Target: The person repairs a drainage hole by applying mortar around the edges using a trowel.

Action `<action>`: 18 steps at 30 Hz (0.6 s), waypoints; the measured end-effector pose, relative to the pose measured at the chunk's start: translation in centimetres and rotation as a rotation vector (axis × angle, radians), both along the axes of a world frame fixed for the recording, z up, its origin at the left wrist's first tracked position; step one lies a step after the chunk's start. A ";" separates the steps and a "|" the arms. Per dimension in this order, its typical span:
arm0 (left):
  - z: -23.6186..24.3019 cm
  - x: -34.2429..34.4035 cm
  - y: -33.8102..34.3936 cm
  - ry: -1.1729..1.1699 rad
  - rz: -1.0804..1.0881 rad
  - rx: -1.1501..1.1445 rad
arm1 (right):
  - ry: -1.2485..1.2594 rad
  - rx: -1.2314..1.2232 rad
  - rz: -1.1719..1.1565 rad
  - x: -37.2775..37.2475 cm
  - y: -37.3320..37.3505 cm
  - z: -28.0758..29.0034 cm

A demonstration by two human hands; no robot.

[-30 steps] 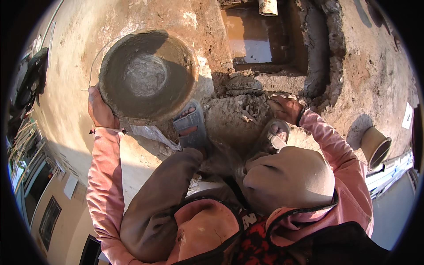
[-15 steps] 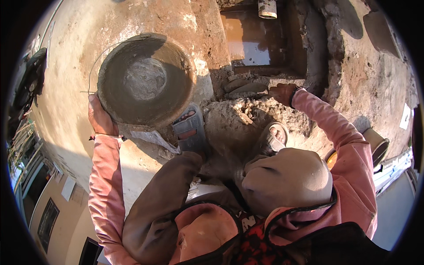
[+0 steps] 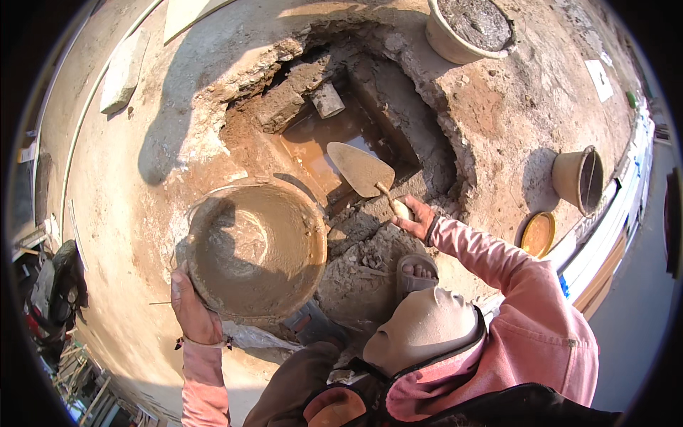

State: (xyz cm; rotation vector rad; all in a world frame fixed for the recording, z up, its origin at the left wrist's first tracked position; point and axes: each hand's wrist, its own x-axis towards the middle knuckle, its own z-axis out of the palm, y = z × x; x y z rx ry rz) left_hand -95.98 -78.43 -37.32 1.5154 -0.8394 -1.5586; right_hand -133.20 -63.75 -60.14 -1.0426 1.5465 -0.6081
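My left hand point(image 3: 193, 309) grips the left rim of a wide, mortar-coated basin point(image 3: 302, 267), its thumb along the outside and the other fingers partly hidden. A thin layer of wet grey mortar point(image 3: 242, 245) lies in the bottom of the basin. In my right hand point(image 3: 418, 216), closed round the pale handle, is a pointing trowel point(image 3: 359, 169). Its broad leaf-shaped blade, smeared with mortar, is held over the near edge of a dug pit point(image 3: 427, 107). Brown water point(image 3: 306, 139) stands in the pit, and a short pipe end point(image 3: 327, 100) juts into it.
A bucket full of mortar point(image 3: 473, 28) stands beyond the pit. On the right are another bucket point(image 3: 578, 179) and a yellow lid point(image 3: 538, 235). A stone block point(image 3: 125, 71) and a long hose point(image 3: 85, 107) lie at the left. Broken rubble edges the pit near my sandalled feet.
My right hand has lifted from the pit's near edge, and the trowel blade now shows plainly. My left hand stays at the basin's rim. The whole view has shifted, showing more of the far ground.
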 end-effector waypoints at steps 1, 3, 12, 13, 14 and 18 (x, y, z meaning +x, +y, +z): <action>0.3 -2.3 -0.5 0.037 -0.051 0.015 | -0.117 -0.023 -0.184 -0.2 1.3 1.4; 0.3 -5.7 -2.0 0.137 -0.222 0.074 | -0.203 0.030 -0.405 -1.1 4.1 1.6; -3.7 -36.5 -3.4 0.585 -0.665 0.081 | -0.482 -0.004 -1.264 -2.4 15.8 4.3; -4.8 -39.9 -3.1 0.629 -0.614 0.088 | -0.477 0.004 -1.308 -2.2 16.4 4.7; -5.7 -43.0 -3.0 0.711 -0.634 0.073 | -0.437 -0.001 -1.319 -2.0 17.1 4.3; -8.8 -54.2 0.3 0.644 -0.526 0.152 | -0.273 0.089 -1.295 -1.9 18.8 5.7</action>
